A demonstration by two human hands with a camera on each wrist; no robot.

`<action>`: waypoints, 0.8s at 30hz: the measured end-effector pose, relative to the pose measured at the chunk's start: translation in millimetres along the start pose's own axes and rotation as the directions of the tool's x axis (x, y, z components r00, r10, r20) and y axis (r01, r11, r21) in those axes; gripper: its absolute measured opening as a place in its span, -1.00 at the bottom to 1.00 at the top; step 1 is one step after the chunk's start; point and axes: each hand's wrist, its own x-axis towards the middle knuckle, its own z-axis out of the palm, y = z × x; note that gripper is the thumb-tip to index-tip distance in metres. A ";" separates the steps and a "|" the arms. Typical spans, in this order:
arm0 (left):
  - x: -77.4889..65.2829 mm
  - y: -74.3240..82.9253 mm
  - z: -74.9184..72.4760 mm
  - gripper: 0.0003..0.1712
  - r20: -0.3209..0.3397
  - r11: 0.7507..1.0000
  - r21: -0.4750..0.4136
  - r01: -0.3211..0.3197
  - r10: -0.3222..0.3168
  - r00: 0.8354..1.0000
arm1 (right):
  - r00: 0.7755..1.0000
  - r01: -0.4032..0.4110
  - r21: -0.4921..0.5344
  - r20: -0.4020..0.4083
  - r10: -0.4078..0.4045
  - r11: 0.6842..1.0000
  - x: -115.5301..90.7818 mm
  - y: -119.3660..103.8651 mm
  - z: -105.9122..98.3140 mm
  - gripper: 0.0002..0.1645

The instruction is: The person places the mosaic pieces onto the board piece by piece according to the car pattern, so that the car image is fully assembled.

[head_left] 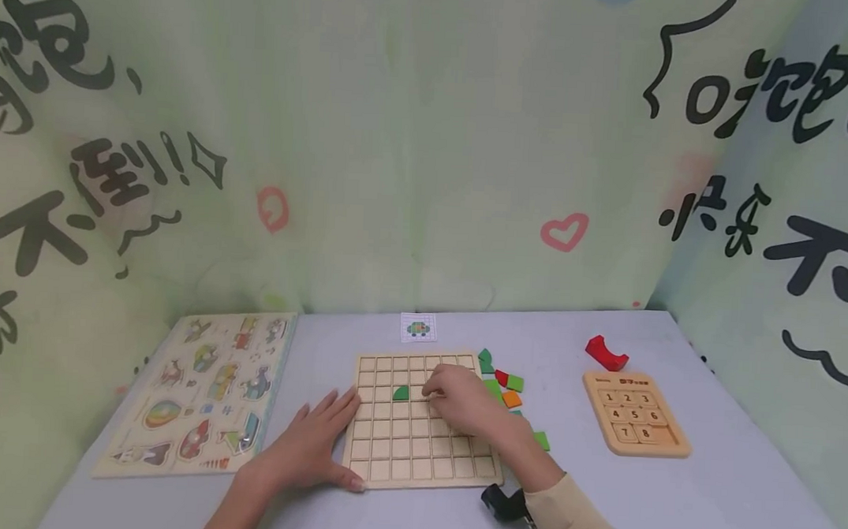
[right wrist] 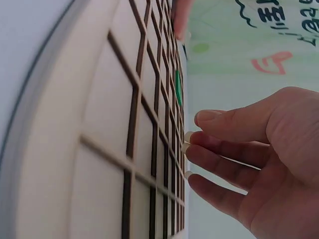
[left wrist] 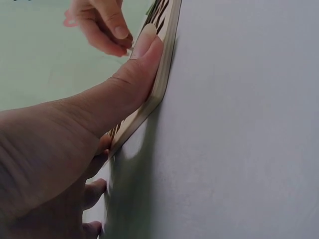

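Note:
A pale wooden grid board (head_left: 390, 451) lies on the table, with one green piece with a rounded corner (head_left: 400, 393) in its upper half. My left hand (head_left: 317, 440) rests at the board's left side, fingers spread. In the left wrist view, the left thumb (left wrist: 132, 79) lies on the board's rim (left wrist: 162, 82). Over the board, right of the green piece, is my right hand (head_left: 464, 400). The right wrist view shows its fingertips (right wrist: 192, 147) close to the grid; I see nothing between thumb and fingers. Whether they touch the board is unclear.
Several green, red and orange pieces (head_left: 511, 398) lie along the board's right side. A small picture card (head_left: 418, 327) sits behind it. An animal puzzle board (head_left: 206, 381) is at left; a number puzzle (head_left: 636, 416), red curved block (head_left: 606, 354) and black object (head_left: 504, 505) are at right.

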 end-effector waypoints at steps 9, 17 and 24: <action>-1.9 1.6 1.1 0.52 0.000 1.000 -0.013 -0.007 0.007 1.000 | 0.979 -0.185 0.065 -0.077 0.190 0.981 -22.1 33.7 -20.6 -0.79; -0.4 0.3 8.3 0.52 -0.014 0.999 -0.028 -0.018 0.018 1.000 | 0.953 -0.272 0.033 -0.132 0.274 0.962 -33.5 65.4 -37.7 -0.71; -0.7 -2.8 5.2 0.53 -0.016 1.000 0.005 0.007 -0.007 1.000 | 0.917 -0.382 0.028 -0.114 0.383 0.924 -31.0 78.6 -50.9 -0.62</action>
